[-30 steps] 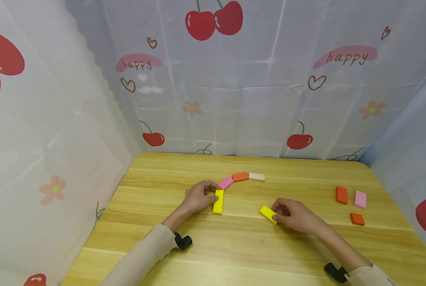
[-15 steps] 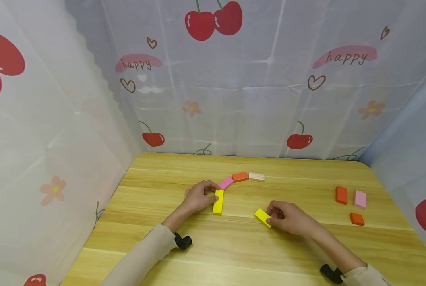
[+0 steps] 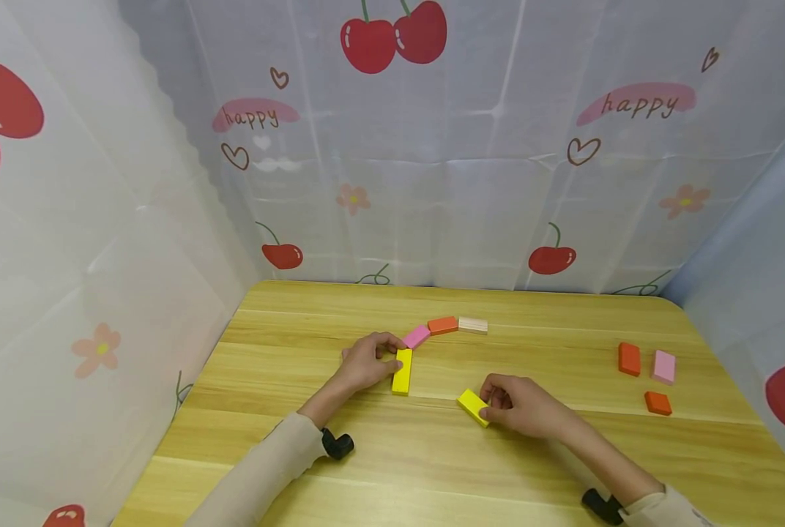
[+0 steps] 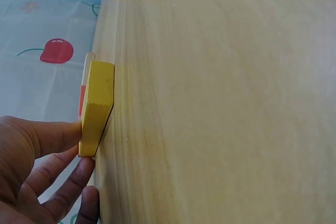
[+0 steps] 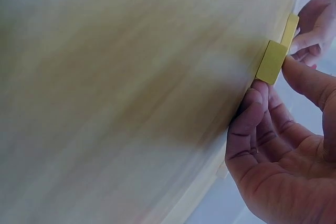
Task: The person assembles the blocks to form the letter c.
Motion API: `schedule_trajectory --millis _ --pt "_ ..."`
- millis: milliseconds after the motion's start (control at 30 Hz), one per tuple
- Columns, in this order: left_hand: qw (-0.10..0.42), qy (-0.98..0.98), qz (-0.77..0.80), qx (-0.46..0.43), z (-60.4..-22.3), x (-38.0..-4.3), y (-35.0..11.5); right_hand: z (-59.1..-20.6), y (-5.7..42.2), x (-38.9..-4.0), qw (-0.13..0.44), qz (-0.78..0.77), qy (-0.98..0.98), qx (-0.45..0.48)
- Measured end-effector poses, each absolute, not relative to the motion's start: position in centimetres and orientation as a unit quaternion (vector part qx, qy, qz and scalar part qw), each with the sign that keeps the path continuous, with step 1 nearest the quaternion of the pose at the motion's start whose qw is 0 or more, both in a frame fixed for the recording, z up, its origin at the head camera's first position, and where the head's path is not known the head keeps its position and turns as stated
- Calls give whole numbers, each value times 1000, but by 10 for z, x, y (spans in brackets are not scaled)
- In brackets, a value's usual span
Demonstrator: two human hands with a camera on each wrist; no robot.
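On the wooden table my left hand (image 3: 365, 361) pinches a yellow block (image 3: 402, 372) between thumb and fingers. That block lies at the near end of a curved row: a pink block (image 3: 417, 337), an orange block (image 3: 443, 326) and a plain wood block (image 3: 473, 326). To the right, my right hand (image 3: 523, 405) pinches a second yellow block (image 3: 474, 407) near its right end, slanted and apart from the row. The left wrist view shows the left thumb against the first yellow block (image 4: 98, 106). In the right wrist view, thumb and fingers grip the second yellow block (image 5: 271, 62).
Toward the table's right side lie an orange block (image 3: 629, 359), a pink block (image 3: 663, 367) and a smaller-looking orange block (image 3: 658, 403). A pinkish thing (image 3: 346, 353) shows partly behind the left hand. A printed curtain (image 3: 419, 183) hangs behind the table (image 3: 392, 468).
My right hand has moved left and slightly nearer with its yellow block, closer to the row. The left hand and the row have stayed in place.
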State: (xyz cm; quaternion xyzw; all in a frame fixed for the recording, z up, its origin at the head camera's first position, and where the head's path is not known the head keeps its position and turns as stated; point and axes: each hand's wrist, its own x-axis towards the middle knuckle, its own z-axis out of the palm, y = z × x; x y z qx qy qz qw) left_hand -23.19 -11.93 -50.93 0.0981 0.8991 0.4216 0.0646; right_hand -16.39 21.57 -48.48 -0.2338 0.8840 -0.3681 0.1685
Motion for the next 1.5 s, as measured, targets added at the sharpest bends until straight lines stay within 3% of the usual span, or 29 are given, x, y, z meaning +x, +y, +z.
schedule_trajectory --millis 1500 --pt "57 902 417 101 -507 -231 -120 -481 160 -167 204 -338 878 -270"
